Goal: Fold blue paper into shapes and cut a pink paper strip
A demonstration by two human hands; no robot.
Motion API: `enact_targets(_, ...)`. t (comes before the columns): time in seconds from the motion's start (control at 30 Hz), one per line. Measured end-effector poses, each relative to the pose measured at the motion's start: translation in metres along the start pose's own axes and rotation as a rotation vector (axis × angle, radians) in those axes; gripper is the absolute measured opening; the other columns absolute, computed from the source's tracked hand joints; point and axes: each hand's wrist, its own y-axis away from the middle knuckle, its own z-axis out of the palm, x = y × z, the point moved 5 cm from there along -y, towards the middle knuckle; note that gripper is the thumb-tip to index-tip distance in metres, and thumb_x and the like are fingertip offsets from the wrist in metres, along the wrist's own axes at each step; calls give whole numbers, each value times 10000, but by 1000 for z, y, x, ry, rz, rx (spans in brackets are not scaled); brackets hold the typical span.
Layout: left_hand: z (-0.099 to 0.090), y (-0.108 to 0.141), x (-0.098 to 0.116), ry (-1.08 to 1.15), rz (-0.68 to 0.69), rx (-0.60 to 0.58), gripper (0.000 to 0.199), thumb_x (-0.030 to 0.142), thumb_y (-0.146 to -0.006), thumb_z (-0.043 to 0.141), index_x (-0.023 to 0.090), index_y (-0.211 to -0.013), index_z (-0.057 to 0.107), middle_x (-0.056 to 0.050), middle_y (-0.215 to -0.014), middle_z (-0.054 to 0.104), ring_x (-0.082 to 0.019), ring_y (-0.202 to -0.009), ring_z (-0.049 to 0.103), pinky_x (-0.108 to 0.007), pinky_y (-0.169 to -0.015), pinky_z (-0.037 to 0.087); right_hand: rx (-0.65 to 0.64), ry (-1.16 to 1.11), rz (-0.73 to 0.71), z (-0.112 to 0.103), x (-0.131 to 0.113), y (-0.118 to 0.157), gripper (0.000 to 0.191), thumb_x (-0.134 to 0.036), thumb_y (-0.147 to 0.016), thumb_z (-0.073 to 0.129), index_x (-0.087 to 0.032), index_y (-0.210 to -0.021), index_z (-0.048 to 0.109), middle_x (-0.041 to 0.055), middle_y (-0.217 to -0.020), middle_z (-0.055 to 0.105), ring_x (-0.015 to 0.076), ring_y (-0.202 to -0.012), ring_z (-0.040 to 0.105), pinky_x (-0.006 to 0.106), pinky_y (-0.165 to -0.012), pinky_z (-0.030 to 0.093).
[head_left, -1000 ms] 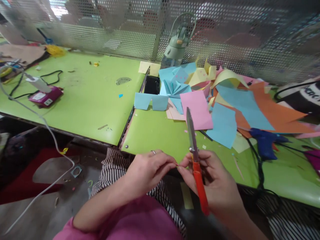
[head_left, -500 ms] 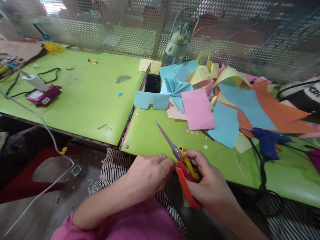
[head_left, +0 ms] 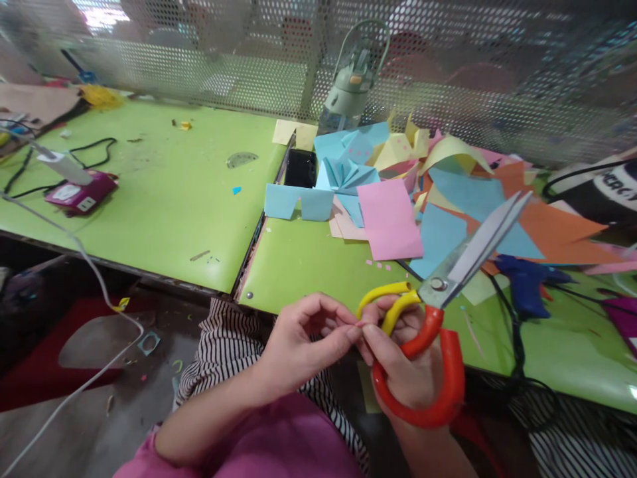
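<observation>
My right hand (head_left: 403, 358) holds a pair of scissors (head_left: 438, 285) with red and yellow handles. The handles hang around its fingers, and the blades point up and to the right, nearly closed. My left hand (head_left: 313, 342) is closed in a pinch, its thumb and fingertips meeting those of my right hand. What lies between the fingertips is too small to make out; a trace of pink shows there. Beyond the hands, a pink paper sheet (head_left: 389, 219) lies on the green table (head_left: 293, 265), with tiny pink scraps (head_left: 379, 265) near its lower edge.
Blue paper with a notch (head_left: 298, 202) stands near a black phone (head_left: 300, 168). Behind are a green bottle (head_left: 346, 96) and a perforated metal screen (head_left: 199, 60). Coloured paper (head_left: 507, 219) and a blue glue gun (head_left: 527, 285) lie right, a purple power block (head_left: 82, 192) with cables left.
The scissors have swung from pointing up-left to pointing up-right, and hang on my right hand's fingers. My hands have come together, fingertips touching.
</observation>
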Motion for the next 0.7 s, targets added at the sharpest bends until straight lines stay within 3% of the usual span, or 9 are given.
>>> enact_targets(0.13, 1, 0, 0, 19, 22, 19, 256, 343, -784, 787, 143, -841, 638, -15, -723, 666, -75, -619, 581, -177, -586, 461, 44, 38, -17, -1, 3, 2, 236, -293, -772, 637, -264, -872, 424, -31, -697, 566, 166, -627, 639, 260, -443, 483)
enact_targets(0.33, -2, -3, 5, -107, 11, 15, 207, 327, -814, 731, 147, -802, 628, -4, -682, 629, -73, -577, 542, -177, -537, 444, -6, 69, -13, -2, 3, 3, 210, -305, -831, 622, -287, -914, 430, -14, -753, 597, 176, -665, 647, 317, -578, 570)
enact_targets(0.4, -4, -3, 12, -249, 79, -2, 156, 283, -825, 707, 150, -797, 631, 4, -673, 624, -69, -568, 533, -171, -524, 430, -40, 115, -52, -4, 1, 3, 221, -289, -820, 648, -285, -930, 457, -22, -776, 621, 152, -634, 628, 290, -582, 568)
enact_targets(0.57, -2, 3, 37, -778, 412, -45, 32, 145, -828, 632, 163, -806, 647, 11, -699, 664, -86, -615, 593, -184, -578, 450, -106, 206, -132, -14, 1, 7, 309, -311, -763, 743, -261, -979, 528, -14, -814, 657, 110, -583, 592, 224, -558, 546)
enact_targets(0.7, 3, 8, 41, -1094, 484, -136, 82, 183, -891, 572, 171, -851, 643, 4, -742, 689, -117, -636, 633, -207, -558, 452, -131, 223, -48, -19, 7, 11, 384, -312, -707, 771, -258, -1017, 551, 17, -873, 707, 140, -687, 661, 223, -614, 555)
